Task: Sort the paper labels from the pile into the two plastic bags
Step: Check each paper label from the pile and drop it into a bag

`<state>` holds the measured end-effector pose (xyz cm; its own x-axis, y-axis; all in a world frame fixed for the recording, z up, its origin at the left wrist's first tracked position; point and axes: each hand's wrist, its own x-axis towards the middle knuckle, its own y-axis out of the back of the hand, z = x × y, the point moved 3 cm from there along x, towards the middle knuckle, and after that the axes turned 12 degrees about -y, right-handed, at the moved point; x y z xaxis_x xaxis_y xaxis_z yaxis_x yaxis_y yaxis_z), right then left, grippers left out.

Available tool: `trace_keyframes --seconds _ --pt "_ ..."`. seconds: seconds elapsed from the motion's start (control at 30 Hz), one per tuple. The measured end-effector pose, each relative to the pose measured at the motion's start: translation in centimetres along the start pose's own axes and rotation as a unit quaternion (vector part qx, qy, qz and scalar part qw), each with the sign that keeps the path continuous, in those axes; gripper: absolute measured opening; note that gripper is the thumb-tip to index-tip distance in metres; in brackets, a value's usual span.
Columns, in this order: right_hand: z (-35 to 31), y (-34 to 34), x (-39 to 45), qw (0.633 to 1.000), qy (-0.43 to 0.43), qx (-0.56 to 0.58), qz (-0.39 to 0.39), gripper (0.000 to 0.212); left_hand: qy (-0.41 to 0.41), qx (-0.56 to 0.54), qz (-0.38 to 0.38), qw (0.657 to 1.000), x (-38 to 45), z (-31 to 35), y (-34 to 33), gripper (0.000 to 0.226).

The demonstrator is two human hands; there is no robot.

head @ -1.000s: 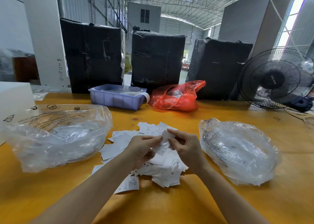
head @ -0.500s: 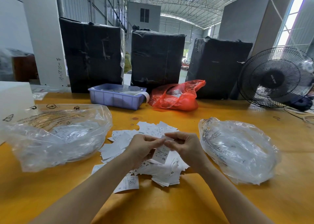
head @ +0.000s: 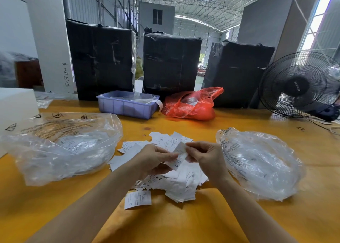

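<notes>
Paper labels pile [head: 176, 180]: loose white slips heaped on the yellow table [head: 184, 224], toward its near edge and about midway between its left and right sides; some show printed size letters such as XS, M and S.
Held label [head: 179, 156]: one white slip raised just above the pile, tilted, with XS printed at its lower end; both hands grip it.
Left hand [head: 152, 160]: thumb and fingers curled, pinching the left side of the held label.
Right hand [head: 206, 156]: fingers bent, pinching the upper right part of the same label with thumb and forefinger.
Left plastic bag [head: 60, 147]: clear, crumpled, mouth open, lying near the table's left edge; white slips show through it, and printed text and symbols run across its far side.
Right plastic bag [head: 261, 165]: clear, crumpled, lying toward the table's right edge, apart from the pile; printed text runs along its left side.
Single label [head: 138, 199]: one slip marked S lying flat just in front of the pile, nearer the table's front edge.
Blue tray [head: 127, 106]: at the table's far edge, holding white material.
Red bag [head: 191, 104]: just right of the tray at the far edge.
Black fan [head: 298, 85]: at the far right corner.
Black wrapped bales [head: 171, 62]: three standing behind the table's far edge.
</notes>
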<state>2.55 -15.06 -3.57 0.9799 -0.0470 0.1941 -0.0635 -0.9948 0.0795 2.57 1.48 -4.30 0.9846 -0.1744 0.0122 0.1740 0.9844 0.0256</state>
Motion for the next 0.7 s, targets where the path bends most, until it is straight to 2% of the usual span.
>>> trace_keyframes --seconds 0.13,0.23,0.33,0.4,0.43,0.5,0.53,0.6,0.63,0.7 --pt "-0.1 -0.1 0.0 1.0 -0.007 -0.003 0.003 0.015 -0.005 0.009 0.031 0.999 0.0 0.6 0.8 0.02" --pt "-0.3 0.6 0.1 0.998 0.023 -0.035 0.042 0.01 0.002 0.01 0.064 0.998 0.1 1.3 2.0 0.028" --pt "-1.1 2.2 0.4 0.981 0.079 -0.128 0.124 0.011 -0.017 0.045 0.111 0.993 0.1 2.5 4.5 0.027" --pt "-2.1 4.0 0.5 0.937 0.142 -0.238 0.214 0.012 -0.066 0.114 0.172 0.976 -0.2 3.7 7.1 0.024" --pt "-2.5 5.1 0.6 0.907 0.159 -0.292 0.259 0.013 -0.101 0.174 0.213 0.956 -0.4 4.4 8.8 0.025" --pt "-2.7 7.9 1.0 0.852 0.13 -0.393 0.319 0.016 -0.137 0.326 0.299 0.886 -0.9 5.5 12.3 0.03" --pt "-2.3 9.5 1.4 0.832 0.084 -0.441 0.327 0.018 -0.119 0.405 0.336 0.842 -1.1 5.8 13.9 0.027" --pt "-0.9 12.1 2.0 0.793 -0.044 -0.527 0.303 0.016 -0.027 0.529 0.389 0.754 -1.6 5.6 16.8 0.02" --pt "-0.2 12.9 2.0 0.769 -0.1 -0.566 0.279 0.015 0.024 0.561 0.403 0.722 -1.8 5.1 17.9 0.019" --pt "1.2 13.6 2.0 0.734 -0.181 -0.614 0.227 0.034 0.095 0.586 0.405 0.696 -2.0 3.9 19.6 0.02"
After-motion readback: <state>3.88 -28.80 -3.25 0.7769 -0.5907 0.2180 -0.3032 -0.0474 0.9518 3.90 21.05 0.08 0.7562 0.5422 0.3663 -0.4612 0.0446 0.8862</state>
